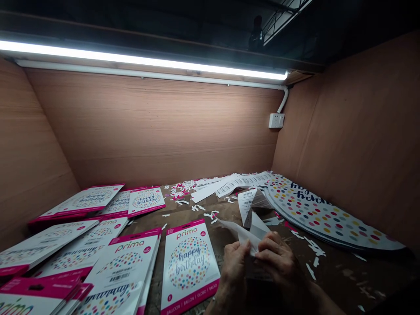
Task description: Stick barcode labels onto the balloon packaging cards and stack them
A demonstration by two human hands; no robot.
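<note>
My left hand [233, 267] pinches the edge of a creased white strip of barcode labels [246, 206]. Close beside it, my right hand [277, 259] grips the same strip, its fingers curled over the paper. One pointed end of the strip sticks out to the left, and the far part bends back toward the wall. Just left of my hands lies a flat balloon packet [189, 264], white with pink bands, printed "happy birthday" in a ring of coloured dots.
Stacks of similar packets [123, 267] cover the left side of the brown work surface. More label strips [226, 184] and paper scraps lie at the back. Flat dotted balloons [328, 210] are piled at right. Wooden walls [173, 122] enclose the bench beneath a tube light [147, 59].
</note>
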